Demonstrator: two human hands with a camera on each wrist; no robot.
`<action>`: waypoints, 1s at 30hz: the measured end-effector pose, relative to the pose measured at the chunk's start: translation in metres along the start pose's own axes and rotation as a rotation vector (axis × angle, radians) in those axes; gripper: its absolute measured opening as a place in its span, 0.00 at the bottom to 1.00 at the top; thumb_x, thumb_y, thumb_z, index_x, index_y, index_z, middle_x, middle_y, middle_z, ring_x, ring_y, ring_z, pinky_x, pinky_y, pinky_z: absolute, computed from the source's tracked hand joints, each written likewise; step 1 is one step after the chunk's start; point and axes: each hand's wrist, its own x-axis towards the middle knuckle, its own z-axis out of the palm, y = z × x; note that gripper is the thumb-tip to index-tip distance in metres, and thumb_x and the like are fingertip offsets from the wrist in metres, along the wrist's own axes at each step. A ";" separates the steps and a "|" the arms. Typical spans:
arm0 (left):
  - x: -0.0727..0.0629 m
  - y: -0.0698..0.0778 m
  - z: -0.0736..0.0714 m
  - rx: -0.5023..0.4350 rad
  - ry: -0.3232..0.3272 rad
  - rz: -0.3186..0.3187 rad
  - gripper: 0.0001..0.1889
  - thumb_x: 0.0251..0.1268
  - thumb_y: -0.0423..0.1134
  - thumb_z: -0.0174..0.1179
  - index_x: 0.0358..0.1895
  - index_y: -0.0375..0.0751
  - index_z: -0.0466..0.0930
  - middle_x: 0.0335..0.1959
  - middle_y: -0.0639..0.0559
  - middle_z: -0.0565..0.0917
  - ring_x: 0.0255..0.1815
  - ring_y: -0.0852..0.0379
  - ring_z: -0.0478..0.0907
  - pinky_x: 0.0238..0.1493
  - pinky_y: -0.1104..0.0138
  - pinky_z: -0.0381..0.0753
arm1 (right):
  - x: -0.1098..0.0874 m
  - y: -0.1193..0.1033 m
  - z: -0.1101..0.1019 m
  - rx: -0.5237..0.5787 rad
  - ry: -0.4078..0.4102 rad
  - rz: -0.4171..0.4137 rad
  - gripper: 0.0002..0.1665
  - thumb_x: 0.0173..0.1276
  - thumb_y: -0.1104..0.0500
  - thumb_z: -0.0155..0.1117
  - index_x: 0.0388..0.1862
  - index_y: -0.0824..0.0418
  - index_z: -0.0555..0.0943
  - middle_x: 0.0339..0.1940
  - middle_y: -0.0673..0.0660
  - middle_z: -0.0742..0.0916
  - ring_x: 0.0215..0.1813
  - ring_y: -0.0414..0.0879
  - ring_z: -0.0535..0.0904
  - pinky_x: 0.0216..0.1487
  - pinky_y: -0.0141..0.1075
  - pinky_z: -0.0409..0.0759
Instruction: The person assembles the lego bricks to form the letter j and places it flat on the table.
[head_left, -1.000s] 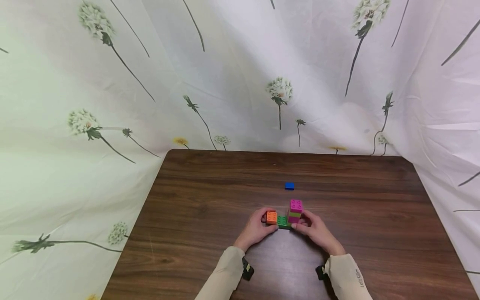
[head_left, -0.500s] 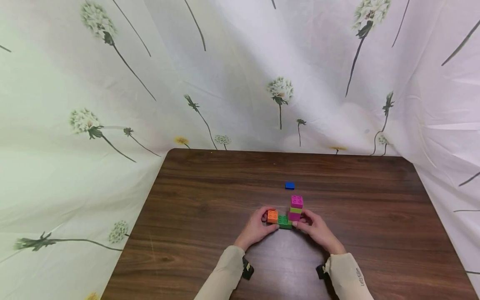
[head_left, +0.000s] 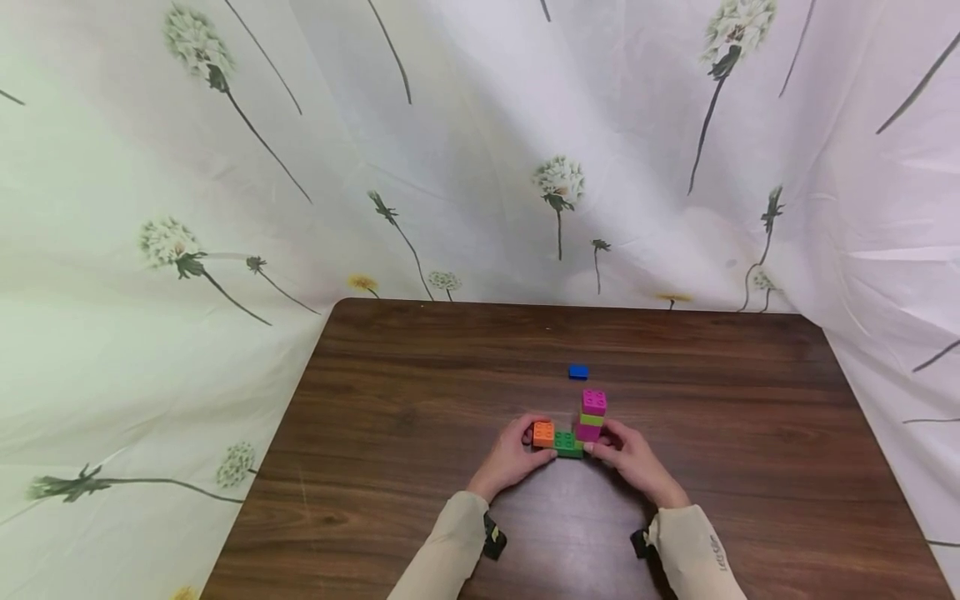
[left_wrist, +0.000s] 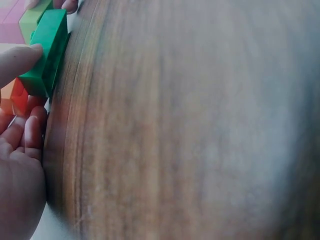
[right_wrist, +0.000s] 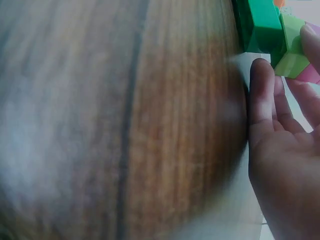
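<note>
My left hand (head_left: pixel 516 457) grips the left end of a joined toy-brick build. Its thumb presses the green brick (left_wrist: pixel 47 52), and its fingers curl behind the orange brick (head_left: pixel 543 433). At the other end, my right hand (head_left: pixel 633 458) pinches the base of a small tower. That tower has a magenta brick (head_left: pixel 594 402) on top, a lime brick (head_left: pixel 591 420) under it and another magenta brick (head_left: pixel 587 432) below. In the right wrist view a second lime brick (right_wrist: pixel 293 42) sits between the green brick and the pink one, near the thumb.
A loose blue brick (head_left: pixel 578 372) lies on the dark wood table (head_left: pixel 420 383), beyond the build. A white cloth with dandelion prints (head_left: pixel 480 167) hangs behind the table's far edge. Black wrist cameras (head_left: pixel 494 537) are strapped over both beige sleeves.
The build has tipped slightly, so the tower's top sits higher in view and the green brick's front shows more. Both hands keep their hold in almost the same place.
</note>
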 end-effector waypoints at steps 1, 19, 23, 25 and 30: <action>0.000 0.000 0.000 0.003 -0.001 0.000 0.27 0.57 0.47 0.69 0.61 0.52 0.73 0.53 0.53 0.79 0.48 0.60 0.73 0.52 0.64 0.73 | 0.000 0.000 0.000 -0.004 -0.003 -0.004 0.31 0.64 0.49 0.67 0.62 0.61 0.74 0.45 0.57 0.84 0.44 0.46 0.77 0.42 0.32 0.77; -0.001 0.000 -0.001 -0.014 -0.002 -0.022 0.29 0.59 0.48 0.67 0.64 0.51 0.70 0.57 0.51 0.78 0.51 0.57 0.73 0.55 0.60 0.73 | 0.006 -0.006 -0.004 -0.161 -0.030 -0.083 0.27 0.65 0.49 0.67 0.59 0.59 0.77 0.41 0.53 0.82 0.41 0.44 0.75 0.39 0.33 0.76; -0.001 0.001 -0.001 -0.017 -0.007 -0.017 0.29 0.59 0.49 0.66 0.65 0.52 0.70 0.56 0.51 0.77 0.51 0.57 0.72 0.54 0.60 0.73 | 0.006 -0.008 -0.005 -0.171 -0.037 -0.067 0.28 0.65 0.48 0.66 0.60 0.59 0.77 0.42 0.53 0.82 0.41 0.45 0.75 0.40 0.34 0.75; -0.001 0.001 -0.001 -0.019 -0.012 -0.020 0.30 0.60 0.50 0.66 0.65 0.53 0.70 0.57 0.51 0.77 0.52 0.57 0.73 0.55 0.59 0.73 | 0.006 -0.008 -0.006 -0.179 -0.043 -0.064 0.29 0.65 0.47 0.66 0.61 0.58 0.76 0.42 0.53 0.82 0.42 0.45 0.74 0.41 0.35 0.74; -0.001 0.001 -0.001 -0.001 -0.019 -0.023 0.30 0.60 0.52 0.65 0.66 0.56 0.69 0.61 0.50 0.76 0.58 0.53 0.72 0.60 0.54 0.72 | 0.006 -0.007 -0.009 -0.204 -0.052 -0.068 0.31 0.66 0.44 0.64 0.64 0.56 0.75 0.43 0.52 0.82 0.42 0.45 0.73 0.42 0.36 0.73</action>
